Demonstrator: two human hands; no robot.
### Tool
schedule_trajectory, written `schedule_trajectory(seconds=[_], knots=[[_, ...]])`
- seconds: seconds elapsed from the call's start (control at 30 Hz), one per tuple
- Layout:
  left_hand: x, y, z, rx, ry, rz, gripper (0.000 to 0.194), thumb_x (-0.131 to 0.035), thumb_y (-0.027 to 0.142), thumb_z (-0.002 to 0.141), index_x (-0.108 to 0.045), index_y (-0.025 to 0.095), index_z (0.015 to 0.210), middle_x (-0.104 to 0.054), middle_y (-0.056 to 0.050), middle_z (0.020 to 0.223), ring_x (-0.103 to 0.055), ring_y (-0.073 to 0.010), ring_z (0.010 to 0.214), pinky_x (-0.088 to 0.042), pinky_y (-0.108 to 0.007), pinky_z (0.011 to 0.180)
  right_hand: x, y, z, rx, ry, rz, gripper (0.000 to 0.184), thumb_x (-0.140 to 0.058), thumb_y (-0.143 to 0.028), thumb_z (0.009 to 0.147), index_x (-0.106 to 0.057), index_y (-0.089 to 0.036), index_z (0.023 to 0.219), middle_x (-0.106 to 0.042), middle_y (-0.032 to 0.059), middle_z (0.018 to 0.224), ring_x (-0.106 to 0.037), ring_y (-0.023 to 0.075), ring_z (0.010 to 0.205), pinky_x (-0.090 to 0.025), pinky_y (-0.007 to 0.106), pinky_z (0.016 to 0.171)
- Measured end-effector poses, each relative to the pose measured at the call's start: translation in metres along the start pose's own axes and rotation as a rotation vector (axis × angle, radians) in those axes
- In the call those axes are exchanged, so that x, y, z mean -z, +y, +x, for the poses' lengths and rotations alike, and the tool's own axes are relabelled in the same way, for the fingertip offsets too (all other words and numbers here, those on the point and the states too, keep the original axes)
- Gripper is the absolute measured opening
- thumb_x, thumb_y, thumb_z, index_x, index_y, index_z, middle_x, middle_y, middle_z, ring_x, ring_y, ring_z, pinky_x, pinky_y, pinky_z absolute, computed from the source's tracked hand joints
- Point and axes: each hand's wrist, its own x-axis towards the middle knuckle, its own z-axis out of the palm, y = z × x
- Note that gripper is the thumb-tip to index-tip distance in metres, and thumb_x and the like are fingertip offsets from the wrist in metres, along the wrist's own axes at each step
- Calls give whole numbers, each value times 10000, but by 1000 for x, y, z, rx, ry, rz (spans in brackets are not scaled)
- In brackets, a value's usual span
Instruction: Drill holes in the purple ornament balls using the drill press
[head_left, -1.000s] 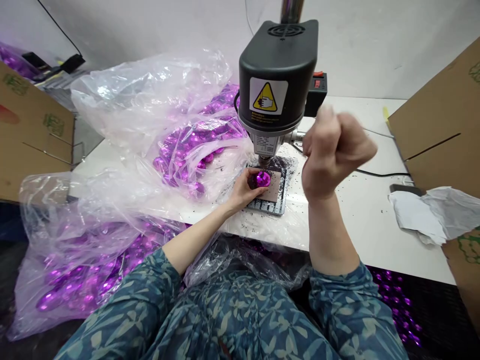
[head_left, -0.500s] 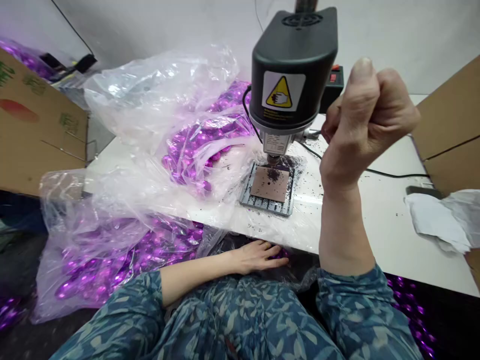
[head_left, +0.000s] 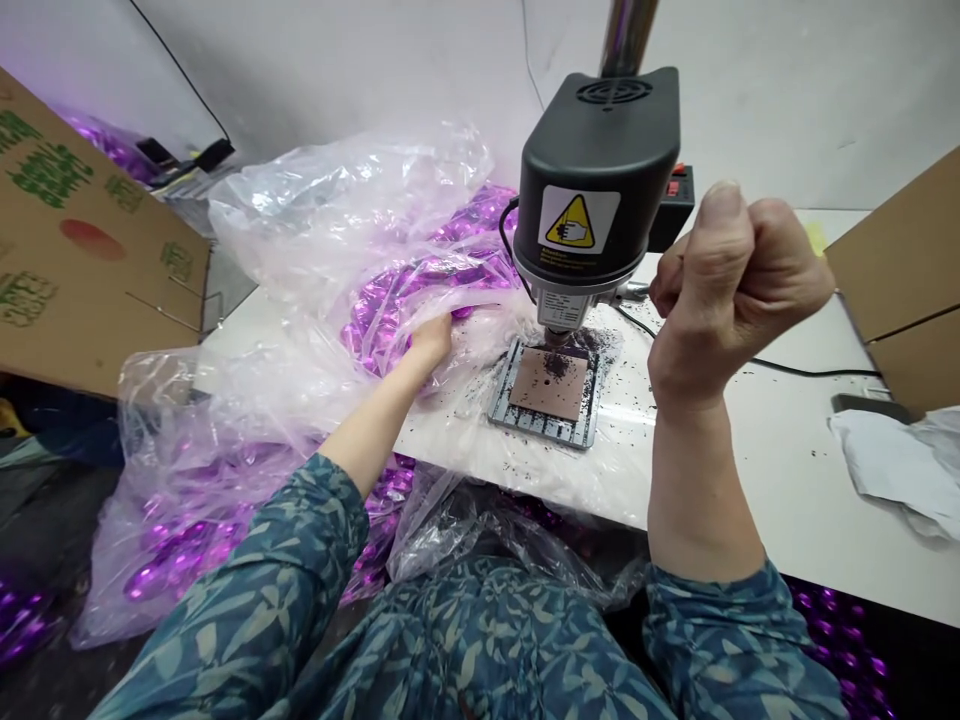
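Observation:
In the middle stands a small black drill press (head_left: 600,170) with a yellow warning label. My right hand (head_left: 739,290) is closed in a fist at the press's right side, around its feed lever, which the fingers mostly cover. A brown square board (head_left: 551,383) with a small dark hole lies on the slotted metal base (head_left: 540,428) under the chuck, with dark shavings on it. My left hand (head_left: 433,340) reaches into the opening of a clear plastic bag (head_left: 315,240) among shiny purple pieces (head_left: 371,318). The bag and the pieces hide its fingers.
A printed cardboard box (head_left: 97,250) stands at left, another box (head_left: 907,260) at right. Crumpled white paper (head_left: 892,465) lies on the white table (head_left: 780,470). A second bag of purple pieces (head_left: 195,550) hangs below the left table edge. A black cable (head_left: 810,372) crosses the right side.
My left hand has moved from my lap up and forward into the bag of purple pieces on the table. The right hand stays closed at the lever. The view has shifted slightly.

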Motion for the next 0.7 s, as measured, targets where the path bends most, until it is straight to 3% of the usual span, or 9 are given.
schedule_trajectory(seconds=[0.13, 0.23, 0.37, 0.53, 0.6, 0.67, 0.7], knots=[[-1, -3, -19, 80, -50, -75, 440, -629, 223, 1034, -671, 122, 1460, -766, -216, 1401, -740, -397, 1304, -587, -498, 1134, -1, -4, -2, -7, 12, -11, 610, -647, -468, 1063, -282, -229, 636, -329, -76, 541, -315, 35, 438, -238, 289, 527], [0, 0, -39, 91, -80, -287, 456, -733, 283, 970, -701, 173, 1412, -805, -140, 1305, -753, -354, 1254, -585, -446, 1135, -4, -7, -2, -7, 34, -24, 641, -649, -497, 1052, -258, -227, 623, -327, -71, 527, -314, 43, 431, -219, 310, 518], [1, 14, -66, -35, -121, -520, 568, -870, 289, 826, -714, 218, 1367, -806, -85, 1233, -763, -309, 1194, -601, -443, 1111, -7, -9, -2, 18, 63, -2, 663, -683, -543, 1014, -248, -229, 624, -333, -73, 506, -304, 52, 413, -203, 339, 492], [5, 37, -111, -182, -195, -744, 584, -952, 382, 715, -745, 179, 1221, -779, -96, 1144, -749, -242, 972, -637, -374, 883, -9, -7, -3, 0, 65, -53, 668, -639, -680, 992, -258, -263, 635, -262, -84, 499, -255, 66, 408, -258, 330, 453], [7, 46, -143, -226, -361, -871, 609, -961, 449, 733, -752, 184, 1240, -785, -98, 1145, -747, -233, 959, -626, -359, 859, -9, -7, -5, 10, 48, -79, 664, -572, -729, 1006, -262, -269, 641, -244, -80, 517, -223, 66, 428, -275, 318, 453], [6, 55, -183, -237, -701, -957, 614, -965, 480, 764, -765, 198, 1271, -797, -89, 1132, -747, -223, 954, -618, -351, 863, -7, -7, -7, 5, 3, -124, 622, -492, -718, 1050, -314, -266, 660, -238, -66, 569, -245, 77, 483, -332, 294, 493], [1, 59, -204, -221, -912, -973, 602, -967, 479, 775, -773, 205, 1275, -799, -80, 1114, -744, -213, 940, -613, -339, 853, -6, -6, -7, 1, -6, -132, 547, -469, -630, 1097, -399, -265, 696, -237, -57, 610, -304, 85, 514, -367, 280, 521]])
